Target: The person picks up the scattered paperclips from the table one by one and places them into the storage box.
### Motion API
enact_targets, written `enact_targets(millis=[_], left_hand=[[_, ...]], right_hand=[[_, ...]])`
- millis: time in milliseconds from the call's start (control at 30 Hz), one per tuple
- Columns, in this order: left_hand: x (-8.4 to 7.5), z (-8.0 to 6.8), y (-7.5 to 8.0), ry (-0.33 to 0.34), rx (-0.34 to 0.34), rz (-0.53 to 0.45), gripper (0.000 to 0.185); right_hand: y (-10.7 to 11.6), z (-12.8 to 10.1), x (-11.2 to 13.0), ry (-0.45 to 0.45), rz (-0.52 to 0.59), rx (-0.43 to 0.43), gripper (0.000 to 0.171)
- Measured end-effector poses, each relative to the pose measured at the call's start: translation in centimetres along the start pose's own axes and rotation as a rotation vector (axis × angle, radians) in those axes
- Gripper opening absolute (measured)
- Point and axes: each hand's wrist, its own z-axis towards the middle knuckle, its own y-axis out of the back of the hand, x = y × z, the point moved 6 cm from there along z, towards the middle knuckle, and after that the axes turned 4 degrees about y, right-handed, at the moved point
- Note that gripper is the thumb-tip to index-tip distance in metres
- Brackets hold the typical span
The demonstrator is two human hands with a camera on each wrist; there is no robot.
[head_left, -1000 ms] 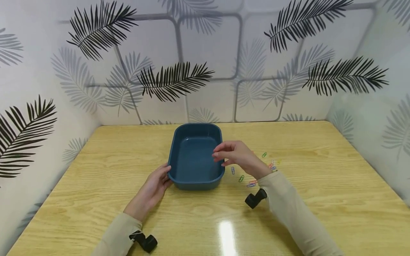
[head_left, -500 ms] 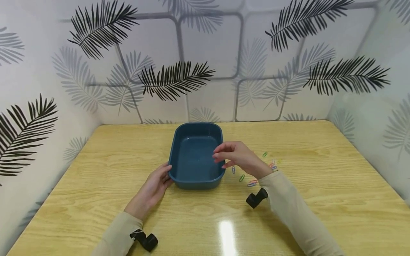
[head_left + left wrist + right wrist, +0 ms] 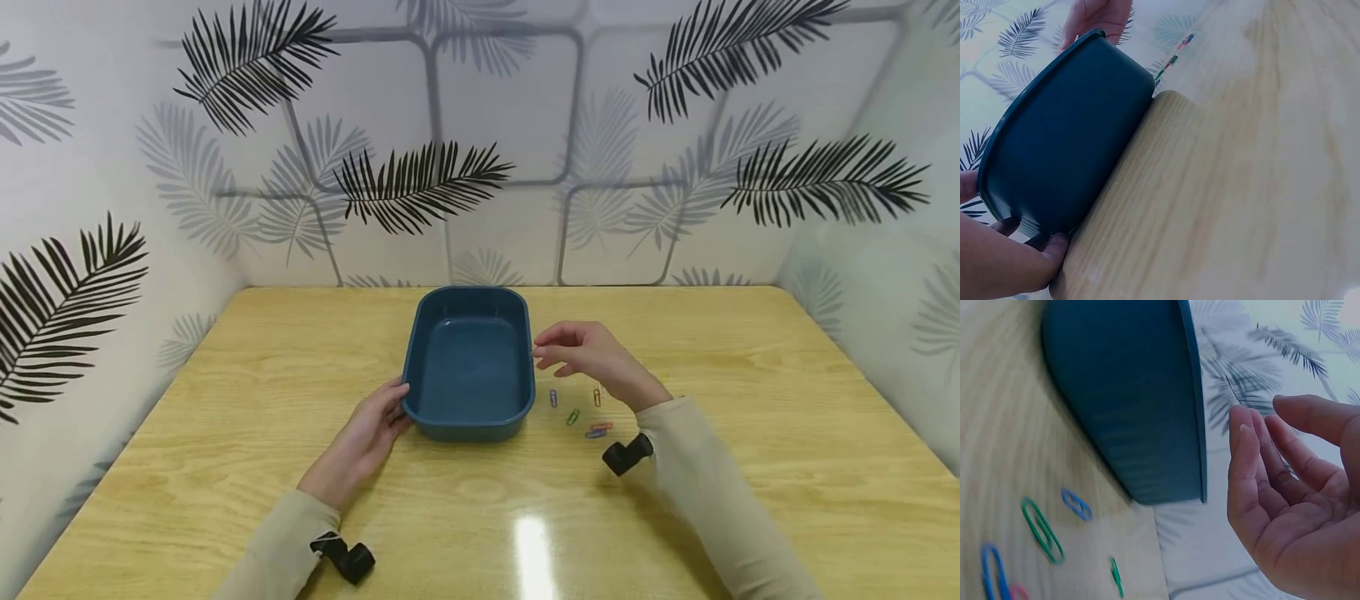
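Observation:
A dark blue rectangular plastic bin (image 3: 468, 367) stands upright on the wooden table, its inside bare in the head view. My left hand (image 3: 367, 437) holds its near left corner, thumb over the rim and fingers against the outer wall; the left wrist view also shows this grip on the bin (image 3: 1072, 137). Just off the bin's right rim hovers my right hand (image 3: 596, 354), fingers loosely bent. In the right wrist view a gap shows between thumb and fingertips, with nothing held. Below that hand lie several coloured paper clips (image 3: 573, 417), including a green paper clip (image 3: 1042, 530).
The wooden table (image 3: 300, 342) runs back to a wall (image 3: 495, 117) printed with leaf patterns. A black wrist camera (image 3: 628, 454) sits on the right sleeve and another black camera (image 3: 345, 557) on the left one. A bright reflection lies near the table's front.
My right hand has drawn back to the right, from over the bin's right rim to just outside it. The left hand keeps its hold on the bin. The head view has shifted slightly.

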Motion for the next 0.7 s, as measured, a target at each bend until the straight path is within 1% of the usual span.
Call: enact_targets(millis=[200,300,400,500,700], left_hand=[[0.0,-0.1,0.2,-0.007,0.01,0.008,0.051],[-0.1,-0.2,0.2,-0.006,0.013,0.013,0.051],[0.0,-0.2,0.1,0.0,0.009,0.017,0.05],[0.1,-0.2,0.1,0.0,0.011,0.021,0.051],[0.1,-0.1,0.0,-0.006,0.014,0.019,0.051]], right_hand=[[3.2,-0.3,-0.1,0.009,-0.041,-0.073,0.034],[4.4,-0.6,-0.3,0.01,-0.053,-0.092,0.036],[5.4,-0.8,-0.9,-0.002,-0.091,-0.103,0.038],[6.5,-1.1,-1.6,-0.024,-0.157,-0.117,0.04],[8.9,-1.8,-3.1,-0.077,-0.205,-0.133,0.045]])
